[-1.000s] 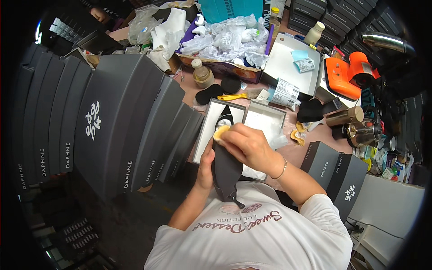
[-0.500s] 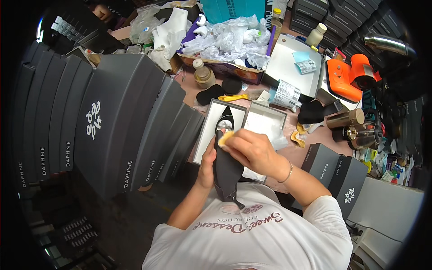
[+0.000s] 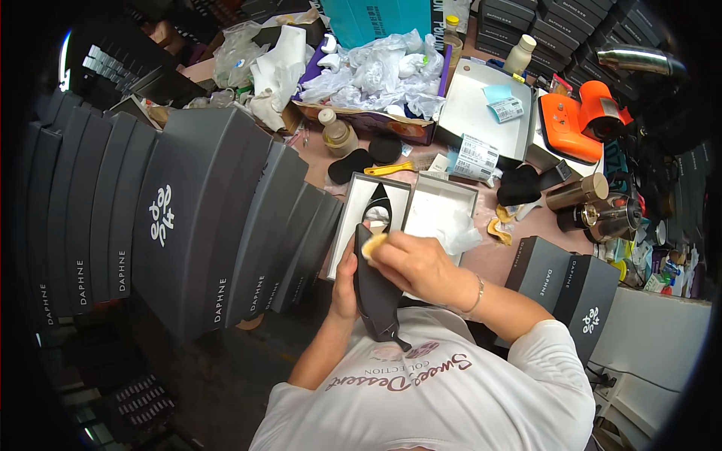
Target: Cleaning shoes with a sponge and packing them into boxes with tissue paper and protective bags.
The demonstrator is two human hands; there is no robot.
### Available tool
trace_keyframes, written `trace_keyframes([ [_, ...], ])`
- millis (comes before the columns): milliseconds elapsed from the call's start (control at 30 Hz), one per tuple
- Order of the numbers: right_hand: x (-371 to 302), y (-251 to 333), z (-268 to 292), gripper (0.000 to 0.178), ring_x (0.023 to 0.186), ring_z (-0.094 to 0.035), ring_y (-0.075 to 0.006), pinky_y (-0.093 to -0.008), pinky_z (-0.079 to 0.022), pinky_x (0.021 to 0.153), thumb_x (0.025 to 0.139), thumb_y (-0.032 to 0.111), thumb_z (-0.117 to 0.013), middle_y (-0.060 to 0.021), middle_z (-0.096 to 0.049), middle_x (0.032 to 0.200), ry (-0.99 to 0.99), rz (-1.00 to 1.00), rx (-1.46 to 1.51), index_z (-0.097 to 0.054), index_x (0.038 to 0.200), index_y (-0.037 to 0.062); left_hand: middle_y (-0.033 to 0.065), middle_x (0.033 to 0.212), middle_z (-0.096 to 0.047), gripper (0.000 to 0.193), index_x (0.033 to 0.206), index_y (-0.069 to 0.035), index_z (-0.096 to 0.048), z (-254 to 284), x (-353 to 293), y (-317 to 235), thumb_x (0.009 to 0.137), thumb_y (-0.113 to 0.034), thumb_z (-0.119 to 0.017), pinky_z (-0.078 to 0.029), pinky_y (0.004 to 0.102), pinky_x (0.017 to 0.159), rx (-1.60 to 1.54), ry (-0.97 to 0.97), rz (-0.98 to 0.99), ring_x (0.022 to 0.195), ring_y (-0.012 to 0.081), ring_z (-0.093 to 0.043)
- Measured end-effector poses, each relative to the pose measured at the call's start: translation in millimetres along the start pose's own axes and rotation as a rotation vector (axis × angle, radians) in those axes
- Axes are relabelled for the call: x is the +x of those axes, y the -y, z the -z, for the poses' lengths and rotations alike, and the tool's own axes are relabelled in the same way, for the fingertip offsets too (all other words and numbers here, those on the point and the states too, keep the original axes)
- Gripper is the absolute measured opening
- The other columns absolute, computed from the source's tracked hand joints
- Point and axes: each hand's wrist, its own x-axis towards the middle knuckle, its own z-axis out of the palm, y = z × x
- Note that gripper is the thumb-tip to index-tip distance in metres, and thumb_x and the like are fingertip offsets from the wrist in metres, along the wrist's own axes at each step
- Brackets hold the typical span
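Where the box stack (image 3: 195, 218) rose: dark grey cartons stood packed side by side, far to the worker's left.
Pale-capped bottle (image 3: 338, 135): it was on the pink tabletop (image 3: 534, 224), beyond the hands.
Left hand (image 3: 346, 289): it grasped the black shoe (image 3: 378, 301) along its left side.
Open box (image 3: 344, 244): just beyond that grip, its white inside held a 2nd shoe (image 3: 380, 197), pointed and black.
Black shoe: it was up between the 2 hands, its heel end toward the white shirt (image 3: 466, 391).
Right hand (image 3: 414, 263): its fingers pinched a yellowish pad (image 3: 372, 246) over the shoe; how firmly it pressed, I could not tell.
White tray (image 3: 435, 197): it lay right beside the open box, crumpled clear plastic (image 3: 460, 237) at its near end.
2 dark boxes (image 3: 541, 274): they stood just right of the forearm.
Orange device (image 3: 564, 128): it sat farther back, beyond a brown-capped flask (image 3: 577, 193).
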Motion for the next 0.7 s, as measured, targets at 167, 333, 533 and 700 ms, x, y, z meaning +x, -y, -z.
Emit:
trace_keyframes([
  [167,27.5,-32.6,-6.5,0.011,0.064,-0.057,-0.0310,-0.0379,-0.045,0.054,0.083,0.012,-0.066,-0.0106,-0.053,0.075,-0.093,-0.079,-0.002,-0.058,0.085,0.0047,0.0122,0.122,-0.054,0.063,0.144,-0.007,-0.029,3.7,6.6,3.6,0.094,-0.045,-0.035,-0.047,0.0348,0.091,0.011,0.081,0.143,0.109,0.0238,-0.057],
  [333,40.8,-60.1,8.0,0.011,0.065,-0.055,-0.0212,-0.0302,-0.045,0.059,0.086,0.009,-0.064,-0.0098,-0.055,0.076,-0.241,-0.212,0.171,-0.061,0.090,-0.0005,0.0172,0.108,-0.059,0.069,0.144,-0.011,-0.028,4.2,7.8,5.8,0.090,-0.050,-0.042,-0.054,0.0387,0.077,-0.039,0.114,0.106,0.091,0.0302,-0.064],
  [533,-16.2,-3.2,11.5,0.006,0.064,-0.057,-0.0218,-0.0312,-0.047,0.056,0.081,0.011,-0.064,-0.0058,-0.053,0.072,-0.054,0.083,-0.015,-0.060,0.084,0.0064,0.0149,0.118,-0.055,0.064,0.145,-0.010,-0.027,10.6,10.8,6.0,0.093,-0.046,-0.039,-0.047,0.0360,0.092,-0.090,0.064,0.122,0.110,0.0223,-0.055],
  [700,-5.6,-30.5,2.2,0.011,0.064,-0.058,-0.0246,-0.0350,-0.046,0.049,0.079,0.016,-0.066,-0.0065,-0.053,0.076,-0.159,0.021,-0.207,-0.058,0.084,0.0104,0.0153,0.113,-0.057,0.060,0.144,-0.009,-0.028,0.6,17.9,24.6,0.096,-0.045,-0.032,-0.049,0.0374,0.090,-0.283,-0.138,0.295,0.101,0.0251,-0.059],
])
